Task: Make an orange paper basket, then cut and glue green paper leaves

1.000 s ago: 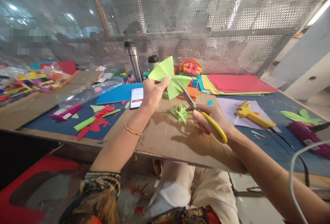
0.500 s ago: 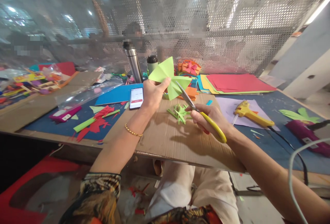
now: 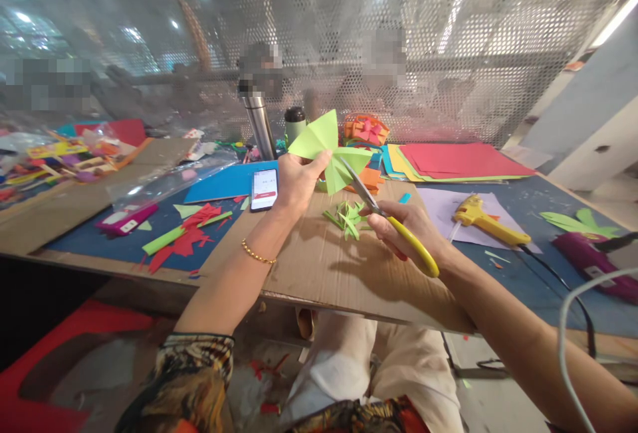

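Note:
Pinched between thumb and fingers of my left hand [image 3: 300, 179] is a light green paper cutout [image 3: 319, 137] with pointed petals and fold creases, held up above the table. My right hand [image 3: 409, 227] is closed around the yellow handles of a pair of scissors [image 3: 366, 194]. The blades point up and left, with their tips at the edge of the green paper, by a gap between two petals. Below lies a small heap of green paper scraps [image 3: 349, 219] on a brown cardboard sheet [image 3: 319, 273].
A phone [image 3: 264, 190] lies left of my hand, near red paper scraps [image 3: 187, 239]. Behind stand a steel flask [image 3: 260, 124] and a dark-lidded bottle [image 3: 295, 121]. On the right are stacked coloured sheets [image 3: 463, 159] and a yellow glue gun [image 3: 491, 222] with a cord.
Both hands hold nearly the same pose. The green paper and my left hand have shifted very slightly to the right; the scissors stay at the paper's edge.

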`<state>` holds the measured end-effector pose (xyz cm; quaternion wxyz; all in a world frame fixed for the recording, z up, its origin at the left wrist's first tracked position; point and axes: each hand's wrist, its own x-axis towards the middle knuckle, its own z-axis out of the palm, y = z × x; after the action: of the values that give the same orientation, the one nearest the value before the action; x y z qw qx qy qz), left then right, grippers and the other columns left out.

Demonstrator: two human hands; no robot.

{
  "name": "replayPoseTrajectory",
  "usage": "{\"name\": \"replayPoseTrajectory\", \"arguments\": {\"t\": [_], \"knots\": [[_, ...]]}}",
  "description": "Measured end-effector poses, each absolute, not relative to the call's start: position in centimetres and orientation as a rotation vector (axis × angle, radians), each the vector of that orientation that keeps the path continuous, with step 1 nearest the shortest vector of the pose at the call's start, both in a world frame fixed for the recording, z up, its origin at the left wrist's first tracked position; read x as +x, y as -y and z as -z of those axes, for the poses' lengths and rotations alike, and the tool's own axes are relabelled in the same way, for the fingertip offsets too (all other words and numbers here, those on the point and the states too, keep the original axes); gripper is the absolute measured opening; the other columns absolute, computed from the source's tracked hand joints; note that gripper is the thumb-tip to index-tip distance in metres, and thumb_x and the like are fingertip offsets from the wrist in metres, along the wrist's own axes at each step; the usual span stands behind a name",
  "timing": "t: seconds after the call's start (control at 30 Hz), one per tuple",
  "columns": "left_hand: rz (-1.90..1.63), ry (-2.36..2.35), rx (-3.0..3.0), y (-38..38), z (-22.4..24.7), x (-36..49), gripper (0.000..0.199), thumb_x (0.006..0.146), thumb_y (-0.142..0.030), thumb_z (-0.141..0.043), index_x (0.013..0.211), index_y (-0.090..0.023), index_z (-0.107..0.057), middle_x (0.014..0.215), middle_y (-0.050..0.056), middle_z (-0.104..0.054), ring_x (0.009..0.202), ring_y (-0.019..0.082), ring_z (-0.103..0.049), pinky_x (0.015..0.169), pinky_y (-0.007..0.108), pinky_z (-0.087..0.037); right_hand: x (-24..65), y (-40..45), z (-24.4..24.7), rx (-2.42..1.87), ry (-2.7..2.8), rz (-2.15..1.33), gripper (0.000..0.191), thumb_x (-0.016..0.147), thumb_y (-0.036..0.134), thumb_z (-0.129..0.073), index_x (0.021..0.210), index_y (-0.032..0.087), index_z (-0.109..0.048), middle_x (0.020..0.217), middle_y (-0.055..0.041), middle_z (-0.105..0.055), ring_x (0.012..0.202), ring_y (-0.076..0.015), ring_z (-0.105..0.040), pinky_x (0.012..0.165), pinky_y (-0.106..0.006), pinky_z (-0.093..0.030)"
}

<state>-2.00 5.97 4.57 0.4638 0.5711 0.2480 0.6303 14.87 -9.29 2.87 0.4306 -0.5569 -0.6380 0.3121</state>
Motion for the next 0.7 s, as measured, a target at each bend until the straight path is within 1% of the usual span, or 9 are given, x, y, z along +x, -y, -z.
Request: {"name": "replayPoseTrajectory", "arguments": {"t": [0.13,0.2,0.43,0.57,0.7], "knots": [[-1.537,-0.604,1.394,-5.8,-4.7,-2.0,0.046,0.060,-0.045,-0.099,0.088,-0.015,-0.079,0.087,0.008,-0.082,0.072,0.018,-0.073,0.062,0.026,-0.061,14.6,9.5,-3.2,-1.392,1.578,-0.794,0.083,0.077,0.098,-0.063,0.087,0.016,-0.070,0.053,0.0061,-0.045,0.046,-0.0099,-0.038,0.047,-0.027,-0.028],[-1.535,-0.609,1.389,-5.7,-4.8,-2.0,0.047,0.060,-0.045,-0.099,0.089,-0.015,-0.079,0.089,0.008,-0.082,0.074,0.018,-0.074,0.064,0.026,-0.061,14.6,9.6,-3.3,-1.385,1.565,-0.810,0.084,0.076,0.098,-0.063,0.090,0.016,-0.072,0.053,0.0063,-0.045,0.046,-0.0102,-0.038,0.047,-0.027,-0.028],[-1.534,-0.605,1.379,-5.7,-4.7,-2.0,0.041,0.061,-0.042,-0.097,0.087,-0.015,-0.079,0.087,0.008,-0.082,0.072,0.017,-0.073,0.063,0.026,-0.061,14.8,9.5,-2.9,-1.397,1.531,-0.826,0.077,0.076,0.091,-0.073,0.089,0.016,-0.074,0.049,0.0071,-0.042,0.041,-0.0095,-0.036,0.043,-0.027,-0.022],[-1.528,-0.611,1.387,-5.7,-4.6,-2.0,0.037,0.066,-0.039,-0.094,0.088,-0.014,-0.079,0.089,0.009,-0.082,0.074,0.018,-0.074,0.065,0.028,-0.060,15.2,9.0,-2.0,-1.395,1.516,-0.789,0.079,0.074,0.092,-0.074,0.091,0.015,-0.079,0.047,0.0065,-0.042,0.040,-0.0097,-0.035,0.042,-0.027,-0.023],[-1.521,-0.601,1.394,-5.6,-4.7,-2.0,0.037,0.064,-0.039,-0.095,0.087,-0.015,-0.079,0.085,0.007,-0.081,0.071,0.017,-0.072,0.064,0.027,-0.059,15.6,8.7,-1.3,-1.418,1.492,-0.761,0.079,0.073,0.091,-0.075,0.091,0.014,-0.081,0.047,0.0064,-0.042,0.040,-0.0092,-0.034,0.041,-0.027,-0.021]]}}
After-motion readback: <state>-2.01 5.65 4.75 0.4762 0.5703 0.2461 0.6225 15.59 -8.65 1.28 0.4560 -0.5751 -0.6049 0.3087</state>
